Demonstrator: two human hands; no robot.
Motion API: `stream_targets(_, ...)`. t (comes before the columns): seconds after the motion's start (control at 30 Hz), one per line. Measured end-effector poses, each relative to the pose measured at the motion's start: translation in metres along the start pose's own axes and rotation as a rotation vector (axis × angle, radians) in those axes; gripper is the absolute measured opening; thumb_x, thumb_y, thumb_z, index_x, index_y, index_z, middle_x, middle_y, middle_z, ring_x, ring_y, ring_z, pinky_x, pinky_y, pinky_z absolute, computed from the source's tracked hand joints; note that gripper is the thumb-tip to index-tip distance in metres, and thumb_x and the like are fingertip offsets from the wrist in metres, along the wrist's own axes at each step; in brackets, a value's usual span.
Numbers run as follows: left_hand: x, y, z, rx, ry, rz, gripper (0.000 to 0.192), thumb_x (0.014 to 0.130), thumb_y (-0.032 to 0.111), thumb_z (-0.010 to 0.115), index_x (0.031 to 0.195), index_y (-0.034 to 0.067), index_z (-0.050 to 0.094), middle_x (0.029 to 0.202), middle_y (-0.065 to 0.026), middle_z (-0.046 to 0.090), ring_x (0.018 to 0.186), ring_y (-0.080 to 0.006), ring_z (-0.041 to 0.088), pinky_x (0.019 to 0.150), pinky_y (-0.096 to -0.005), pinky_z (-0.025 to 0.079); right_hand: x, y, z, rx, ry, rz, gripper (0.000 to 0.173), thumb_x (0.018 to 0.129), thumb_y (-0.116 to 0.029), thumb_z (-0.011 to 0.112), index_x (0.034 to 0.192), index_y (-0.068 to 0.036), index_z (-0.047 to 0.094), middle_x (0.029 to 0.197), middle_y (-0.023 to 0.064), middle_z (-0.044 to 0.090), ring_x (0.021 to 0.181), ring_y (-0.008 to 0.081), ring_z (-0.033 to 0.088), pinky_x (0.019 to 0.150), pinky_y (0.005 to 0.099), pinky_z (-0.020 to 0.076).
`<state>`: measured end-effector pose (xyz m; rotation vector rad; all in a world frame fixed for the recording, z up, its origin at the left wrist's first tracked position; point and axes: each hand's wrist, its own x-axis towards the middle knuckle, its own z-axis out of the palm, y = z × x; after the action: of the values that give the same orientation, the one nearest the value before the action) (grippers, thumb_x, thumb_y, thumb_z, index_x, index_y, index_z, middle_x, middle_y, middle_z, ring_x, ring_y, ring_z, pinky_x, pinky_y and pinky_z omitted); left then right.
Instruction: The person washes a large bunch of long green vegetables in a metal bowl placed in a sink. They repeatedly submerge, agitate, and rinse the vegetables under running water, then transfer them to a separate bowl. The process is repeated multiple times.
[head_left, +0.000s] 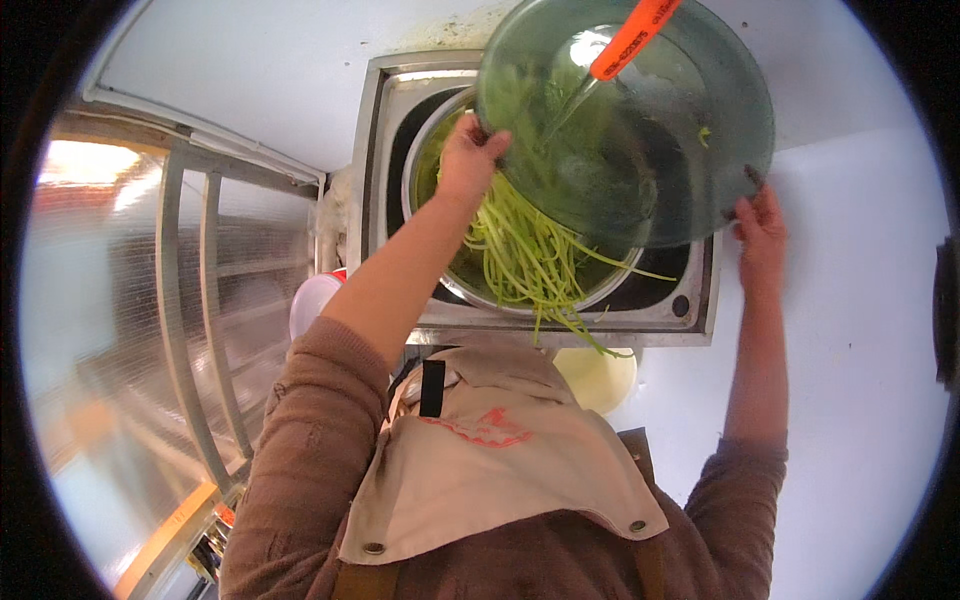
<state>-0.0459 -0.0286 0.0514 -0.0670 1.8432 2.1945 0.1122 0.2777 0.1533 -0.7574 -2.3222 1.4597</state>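
Both my hands hold a large translucent green-grey basin, or a lid like it (675, 187), over the upper right of a metal-framed cooktop or sink (701, 300). My left hand (472, 161) grips its left edge; my right hand (761, 221) grips its lower right edge. Below it, long green vegetable stems (525, 255) fill part of a round metal pot or bowl (466, 296), and some hang over its near rim. A utensil with an orange handle (634, 41) overlaps the basin; whether it lies inside cannot be told. A small green scrap (703, 136) shows on the basin.
A pale yellow round container (600, 379) stands below the metal frame's near edge. A whitish container with some red (311, 300) is left of the frame. Clear sheeting on a wooden frame (172, 300) runs along the left. A white wall or panel (847, 300) is at the right.
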Motion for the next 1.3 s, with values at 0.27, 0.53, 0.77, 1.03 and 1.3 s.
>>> stream_targets(0.27,-0.029,0.121,-0.054,0.393,-0.029,0.225,0.016,0.080,0.009,0.067,0.088,0.003,0.054,0.073,-0.0014,0.055,0.063,-0.0088,0.050,0.055,-0.0240,0.041,0.012,0.087,0.118,0.552,-0.059,0.350,0.051,0.085,-0.018,0.063,0.130,-0.003,0.044,0.110,0.0063,0.057,0.089,0.0154,0.054,0.071,0.0299,0.0415)
stream_targets(0.53,-0.088,0.165,-0.070,0.120,0.088,-0.098,0.017,0.084,0.015,0.064,0.083,0.004,0.051,0.063,-0.0009,0.054,0.039,-0.0038,0.043,0.030,-0.0158,0.029,-0.050,0.055,0.124,0.850,-0.300,0.513,0.038,0.087,-0.018,0.058,0.118,0.002,0.050,0.103,0.0086,0.060,0.090,0.0184,0.058,0.080,0.0315,0.0458)
stream_targets(0.77,-0.096,0.111,-0.084,-0.130,0.051,-0.165,0.014,0.086,0.013,0.059,0.090,0.003,0.052,0.073,-0.0026,0.057,0.047,-0.0068,0.048,0.035,-0.0171,0.035,-0.013,0.030,0.103,0.712,-0.255,0.437,0.036,0.087,-0.016,0.056,0.114,0.007,0.051,0.100,0.0115,0.061,0.088,0.0192,0.059,0.077,0.0316,0.0474)
stream_targets(1.03,-0.117,0.074,-0.123,-0.190,0.113,-0.184,0.025,0.079,0.002,0.053,0.103,-0.001,0.054,0.097,-0.0103,0.062,0.086,-0.0211,0.061,0.076,-0.0337,0.051,-0.034,-0.005,0.109,0.489,-0.200,0.250,0.039,0.087,-0.014,0.055,0.122,0.003,0.051,0.100,0.0072,0.061,0.086,0.0135,0.057,0.074,0.0269,0.0460)
stream_targets(1.3,-0.071,-0.013,-0.070,-0.141,0.154,-0.107,0.012,0.081,0.003,0.055,0.091,0.003,0.050,0.085,-0.0049,0.055,0.077,-0.0149,0.051,0.069,-0.0298,0.043,-0.012,0.066,0.081,0.506,-0.147,0.174,0.042,0.087,-0.013,0.057,0.126,0.000,0.048,0.102,0.0056,0.060,0.090,0.0137,0.056,0.080,0.0263,0.0435)
